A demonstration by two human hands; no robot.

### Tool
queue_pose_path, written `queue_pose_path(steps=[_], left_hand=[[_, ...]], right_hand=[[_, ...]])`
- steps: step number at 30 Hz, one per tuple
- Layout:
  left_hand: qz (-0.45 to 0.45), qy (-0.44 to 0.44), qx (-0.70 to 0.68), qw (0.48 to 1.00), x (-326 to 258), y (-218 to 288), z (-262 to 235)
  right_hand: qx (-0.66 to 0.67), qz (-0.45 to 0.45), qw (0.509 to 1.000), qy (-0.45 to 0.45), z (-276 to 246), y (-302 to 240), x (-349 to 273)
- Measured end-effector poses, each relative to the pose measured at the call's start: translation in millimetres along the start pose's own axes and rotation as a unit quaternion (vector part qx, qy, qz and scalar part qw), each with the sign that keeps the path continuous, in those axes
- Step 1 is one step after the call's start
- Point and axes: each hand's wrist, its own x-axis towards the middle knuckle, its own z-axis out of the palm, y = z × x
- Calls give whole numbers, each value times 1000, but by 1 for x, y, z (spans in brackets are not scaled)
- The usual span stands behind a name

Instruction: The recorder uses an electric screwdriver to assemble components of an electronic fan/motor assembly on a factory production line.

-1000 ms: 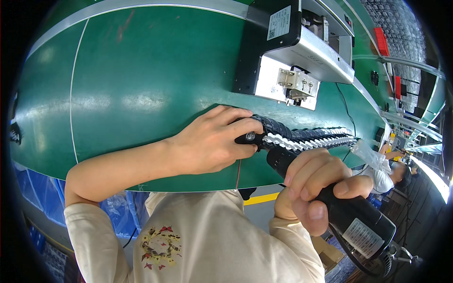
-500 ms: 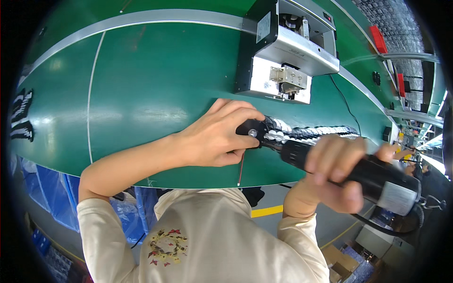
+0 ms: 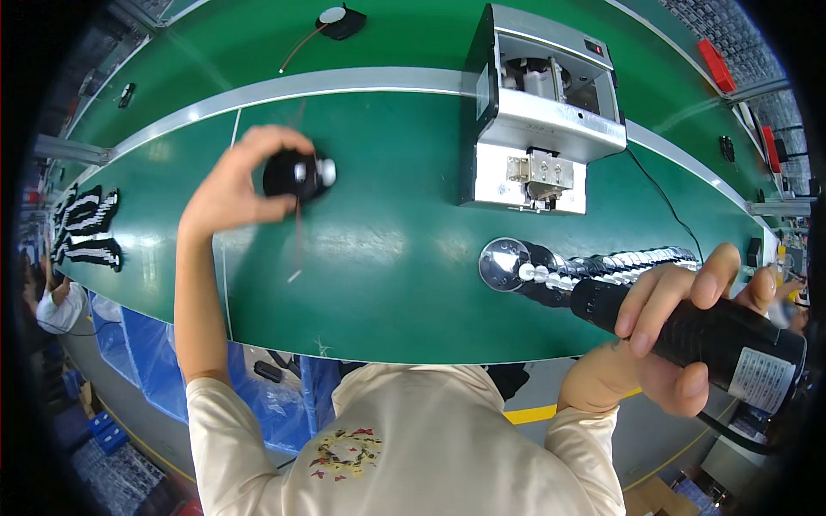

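Observation:
At the left-middle of the green table, my left hand (image 3: pixel 241 185) is closed round a small black rounded part (image 3: pixel 280 176) with a whitish knob and a thin red wire. Motion blurs this part. My right hand (image 3: pixel 675 318) grips a black electric screwdriver (image 3: pixel 705 335) with a pale label, its nose pointing left. Just beyond the nose lies a long row of black parts with clear or silver round pieces (image 3: pixel 619 262). A shiny silver domed or dished round piece (image 3: pixel 505 264) sits at the row's left end.
A silver and black bench machine (image 3: pixel 542 120) stands behind the row, its black cable (image 3: pixel 662 193) trailing right. Black-and-white parts (image 3: pixel 86 224) lie at the far left. Another black part with red wire (image 3: pixel 342 21) rests on the far strip, past a metal rail (image 3: pixel 344 82).
My left hand has swung left and away from the row, carrying the black part. The right hand has shifted slightly right with the screwdriver. The silver round piece is now uncovered.

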Motion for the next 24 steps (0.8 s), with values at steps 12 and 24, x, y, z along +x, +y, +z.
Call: queue_pose_path(steps=[12,24], left_hand=[[86,292,197,932,174,-63,15],[17,408,11,913,209,-35,30]], right_hand=[[-60,71,989,117,-2,-12,-12],[-56,51,976,206,13,-1,-13]])
